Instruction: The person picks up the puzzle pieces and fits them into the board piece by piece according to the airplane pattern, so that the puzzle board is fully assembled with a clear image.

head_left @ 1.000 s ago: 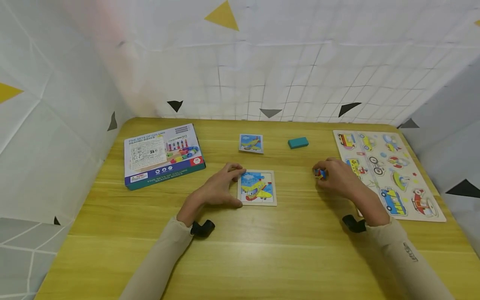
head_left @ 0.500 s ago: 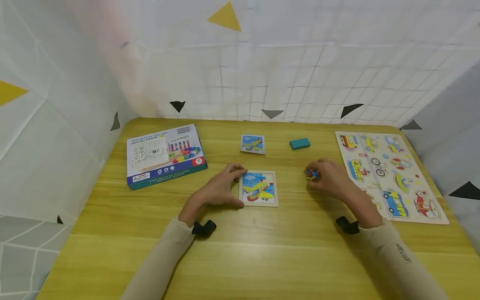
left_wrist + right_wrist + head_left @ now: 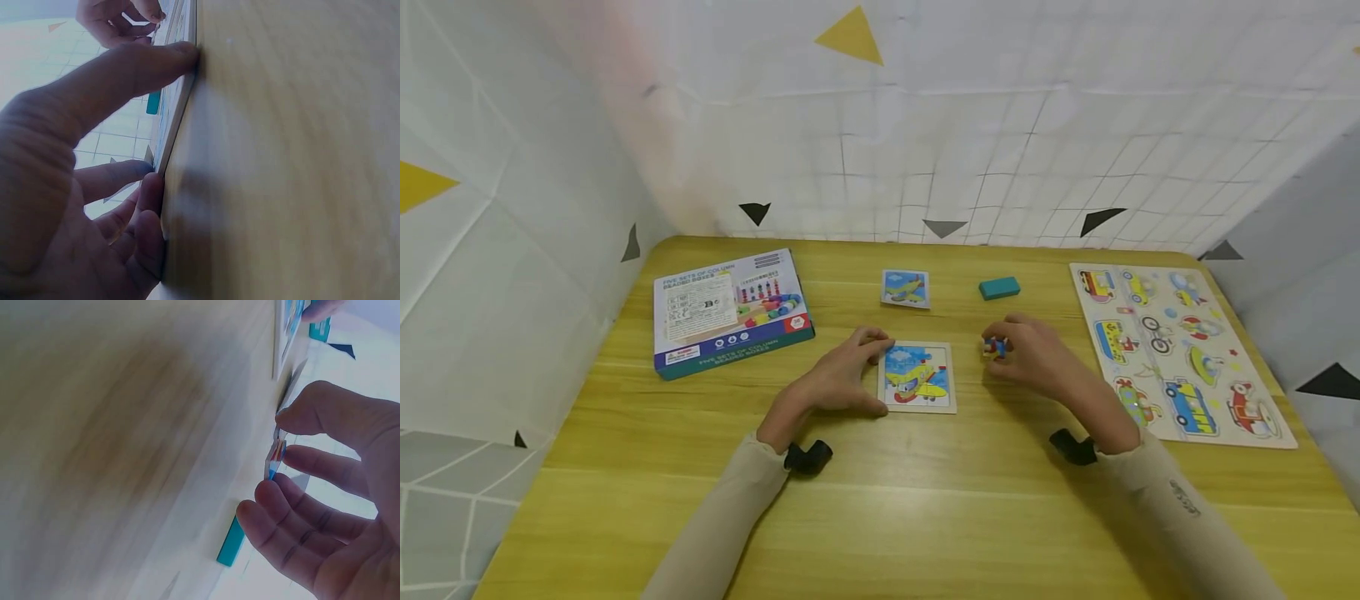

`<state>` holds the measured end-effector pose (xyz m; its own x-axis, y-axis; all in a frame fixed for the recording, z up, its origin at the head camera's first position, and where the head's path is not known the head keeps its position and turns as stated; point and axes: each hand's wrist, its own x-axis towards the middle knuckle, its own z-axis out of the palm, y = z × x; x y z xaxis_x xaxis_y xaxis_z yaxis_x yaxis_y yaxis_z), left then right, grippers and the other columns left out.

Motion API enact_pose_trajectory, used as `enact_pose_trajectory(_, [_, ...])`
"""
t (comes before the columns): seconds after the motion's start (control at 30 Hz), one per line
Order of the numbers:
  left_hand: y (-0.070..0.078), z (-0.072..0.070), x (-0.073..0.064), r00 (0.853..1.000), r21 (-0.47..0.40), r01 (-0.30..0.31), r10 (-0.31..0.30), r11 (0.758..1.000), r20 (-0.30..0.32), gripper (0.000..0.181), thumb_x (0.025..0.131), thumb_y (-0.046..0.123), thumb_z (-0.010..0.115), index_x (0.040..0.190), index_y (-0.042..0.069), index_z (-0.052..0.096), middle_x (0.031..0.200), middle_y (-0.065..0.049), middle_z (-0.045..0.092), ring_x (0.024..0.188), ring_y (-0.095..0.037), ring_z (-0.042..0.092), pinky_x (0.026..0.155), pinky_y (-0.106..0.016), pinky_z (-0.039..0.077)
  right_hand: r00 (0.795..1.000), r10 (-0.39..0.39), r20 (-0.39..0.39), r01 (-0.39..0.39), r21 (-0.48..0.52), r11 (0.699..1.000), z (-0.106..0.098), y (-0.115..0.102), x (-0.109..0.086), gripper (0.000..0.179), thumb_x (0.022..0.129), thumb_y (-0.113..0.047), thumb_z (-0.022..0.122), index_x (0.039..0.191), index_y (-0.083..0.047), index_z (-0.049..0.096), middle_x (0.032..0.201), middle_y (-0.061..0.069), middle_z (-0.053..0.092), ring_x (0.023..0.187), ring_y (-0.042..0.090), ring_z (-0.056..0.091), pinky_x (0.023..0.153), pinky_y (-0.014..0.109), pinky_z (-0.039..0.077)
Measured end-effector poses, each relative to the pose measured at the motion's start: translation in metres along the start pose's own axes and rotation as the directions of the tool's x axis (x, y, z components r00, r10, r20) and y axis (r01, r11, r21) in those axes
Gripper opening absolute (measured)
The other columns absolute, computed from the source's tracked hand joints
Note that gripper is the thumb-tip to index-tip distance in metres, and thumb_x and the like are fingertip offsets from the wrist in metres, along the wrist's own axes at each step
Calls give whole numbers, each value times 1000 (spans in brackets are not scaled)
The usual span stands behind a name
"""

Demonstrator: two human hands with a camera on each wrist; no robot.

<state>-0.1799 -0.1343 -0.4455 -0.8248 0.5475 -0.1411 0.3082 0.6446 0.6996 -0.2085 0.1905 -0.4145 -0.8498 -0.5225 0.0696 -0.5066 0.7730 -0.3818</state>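
A small square jigsaw puzzle (image 3: 916, 379) with a yellow airplane on blue sky lies in its pale wooden frame at the table's middle. My left hand (image 3: 842, 375) grips that frame at its left side, thumb by the near corner and index finger by the far one; the left wrist view shows both fingertips against the edge. To the right of the puzzle, my right hand (image 3: 1033, 358) pinches a small red, blue and yellow puzzle piece (image 3: 993, 347) between thumb and fingers. The right wrist view shows the puzzle piece (image 3: 275, 457) edge-on, above the tabletop.
Behind the puzzle lies a small airplane picture card (image 3: 905, 288). A teal block (image 3: 999, 287) sits to the card's right. At the back left is a bead toy box (image 3: 730, 312). A wooden vehicle puzzle board (image 3: 1176, 354) lies at the right, partly behind my right forearm.
My right hand has moved left with the puzzle piece, from beside the vehicle board toward the airplane puzzle. The left hand keeps its hold on the frame.
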Motion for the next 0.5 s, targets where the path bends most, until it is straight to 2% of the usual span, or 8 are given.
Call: enact_pose_trajectory(0.5, [-2, 0, 0, 1000, -8, 2, -2, 1000, -5, 101, 71, 34, 89, 155, 14, 38, 152, 2, 30, 122, -13, 44, 107, -38, 39, 997, -77, 30, 77, 7, 997, 7, -28, 14, 36, 79, -14, 82, 111, -3, 73, 100, 10, 63, 83, 23, 56, 73, 38, 49])
